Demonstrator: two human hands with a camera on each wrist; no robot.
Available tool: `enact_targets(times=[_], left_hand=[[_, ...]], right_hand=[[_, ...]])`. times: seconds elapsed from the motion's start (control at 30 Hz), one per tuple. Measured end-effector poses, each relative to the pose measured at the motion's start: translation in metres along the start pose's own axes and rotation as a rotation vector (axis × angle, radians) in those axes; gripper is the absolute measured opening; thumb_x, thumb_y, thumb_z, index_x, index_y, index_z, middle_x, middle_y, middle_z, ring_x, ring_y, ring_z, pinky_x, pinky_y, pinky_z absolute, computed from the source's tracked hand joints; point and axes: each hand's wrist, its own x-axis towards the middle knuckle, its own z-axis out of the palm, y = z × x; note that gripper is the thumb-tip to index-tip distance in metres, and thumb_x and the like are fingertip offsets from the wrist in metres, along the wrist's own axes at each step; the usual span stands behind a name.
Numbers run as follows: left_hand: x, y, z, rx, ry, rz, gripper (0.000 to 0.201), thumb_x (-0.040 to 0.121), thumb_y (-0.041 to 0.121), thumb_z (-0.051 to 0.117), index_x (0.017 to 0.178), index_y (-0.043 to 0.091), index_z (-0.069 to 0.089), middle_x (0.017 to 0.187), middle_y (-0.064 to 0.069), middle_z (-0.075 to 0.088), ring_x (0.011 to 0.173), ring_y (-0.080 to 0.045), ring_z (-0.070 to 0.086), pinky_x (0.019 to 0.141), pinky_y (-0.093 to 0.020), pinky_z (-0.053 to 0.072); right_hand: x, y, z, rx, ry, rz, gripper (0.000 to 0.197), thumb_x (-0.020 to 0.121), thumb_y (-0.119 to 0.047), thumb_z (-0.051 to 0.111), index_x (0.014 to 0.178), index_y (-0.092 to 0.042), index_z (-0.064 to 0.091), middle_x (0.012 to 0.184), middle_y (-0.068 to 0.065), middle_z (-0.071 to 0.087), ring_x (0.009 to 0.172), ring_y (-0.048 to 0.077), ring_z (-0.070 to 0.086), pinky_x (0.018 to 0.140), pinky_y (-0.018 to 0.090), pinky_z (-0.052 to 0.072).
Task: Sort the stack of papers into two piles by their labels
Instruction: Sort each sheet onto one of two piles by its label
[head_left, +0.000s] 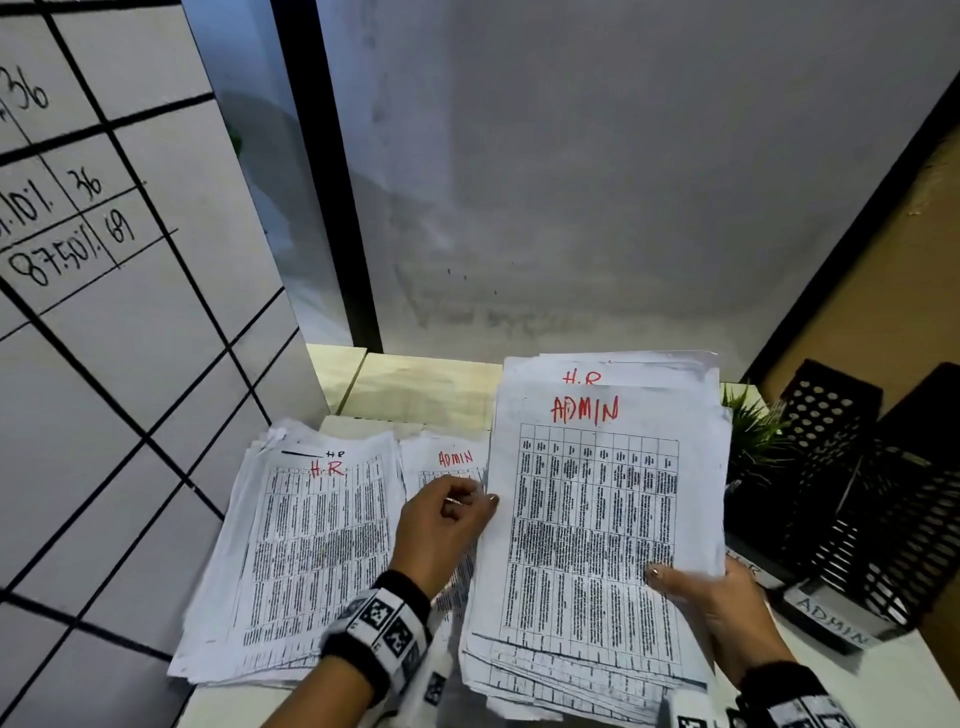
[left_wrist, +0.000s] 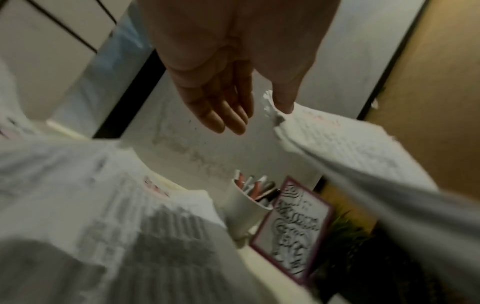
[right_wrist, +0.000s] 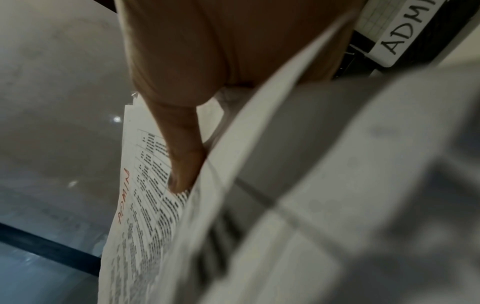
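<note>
My right hand (head_left: 698, 590) grips a thick stack of papers (head_left: 597, 519) by its lower right edge, thumb (right_wrist: 183, 164) on top, and holds it tilted up over the table. The top sheet reads ADMIN in red; an H.R sheet peeks out behind it. My left hand (head_left: 480, 496) is at the stack's left edge with its fingers (left_wrist: 228, 117) relaxed; only the thumb touches the paper edge. On the table lie an H.R pile (head_left: 311, 545) at the left and an ADMIN pile (head_left: 452, 462) in the middle, the latter largely hidden by my left hand and the stack.
Black mesh file trays (head_left: 857, 493), one labelled ADMIN, stand at the right with a small green plant (head_left: 753, 431) behind the stack. A white cup of pens (left_wrist: 246, 203) and a framed card (left_wrist: 293, 232) sit beneath the stack. A gridded whiteboard (head_left: 130, 312) borders the left.
</note>
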Motion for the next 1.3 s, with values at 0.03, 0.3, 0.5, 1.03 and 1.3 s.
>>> enact_targets(times=[0.03, 0.3, 0.5, 1.03, 1.3], left_hand=[[-0.001, 0.004, 0.008, -0.104, 0.032, -0.052, 0.021, 0.077, 0.023, 0.079, 0.09, 0.013, 0.065, 0.084, -0.002, 0.065, 0.069, -0.011, 0.057, 0.062, -0.015, 0.05], [-0.004, 0.009, 0.036, -0.318, 0.224, -0.098, 0.018, 0.068, 0.01, 0.085, 0.077, 0.016, 0.07, 0.073, -0.005, 0.068, 0.067, -0.017, 0.061, 0.067, -0.028, 0.055], [-0.012, 0.008, 0.039, -0.264, 0.275, 0.105, 0.025, 0.076, 0.004, 0.077, 0.081, 0.028, 0.075, 0.078, 0.0, 0.073, 0.075, -0.018, 0.07, 0.071, -0.035, 0.059], [-0.035, 0.0, 0.039, -0.158, 0.273, 0.402, 0.023, 0.081, 0.004, 0.073, 0.096, 0.02, 0.075, 0.103, 0.006, 0.068, 0.1, -0.016, 0.066, 0.084, -0.038, 0.057], [-0.016, 0.009, 0.034, -0.27, 0.196, 0.04, 0.023, 0.077, 0.008, 0.077, 0.089, 0.025, 0.067, 0.079, 0.005, 0.07, 0.08, -0.016, 0.068, 0.075, -0.027, 0.057]], right_hand=[[0.0, -0.001, 0.0, 0.002, -0.006, 0.0, 0.028, 0.062, 0.011, 0.076, 0.085, 0.008, 0.06, 0.071, 0.019, 0.061, 0.067, 0.029, 0.058, 0.066, 0.037, 0.051], [-0.007, -0.006, 0.001, 0.045, -0.027, -0.026, 0.04, 0.057, 0.005, 0.082, 0.09, 0.007, 0.06, 0.074, 0.019, 0.06, 0.066, 0.029, 0.058, 0.063, 0.035, 0.051], [-0.006, -0.001, 0.001, 0.043, -0.006, -0.044, 0.102, 0.005, -0.041, 0.095, 0.089, 0.005, 0.061, 0.072, 0.018, 0.063, 0.066, 0.03, 0.061, 0.063, 0.038, 0.054], [-0.006, -0.003, 0.0, 0.04, -0.016, -0.024, 0.043, 0.063, 0.011, 0.076, 0.101, 0.016, 0.057, 0.077, 0.02, 0.061, 0.068, 0.029, 0.059, 0.052, 0.028, 0.053], [-0.002, -0.003, 0.0, 0.069, -0.018, -0.01, 0.035, 0.066, 0.015, 0.072, 0.097, 0.012, 0.058, 0.089, 0.026, 0.063, 0.078, 0.034, 0.062, 0.066, 0.033, 0.052]])
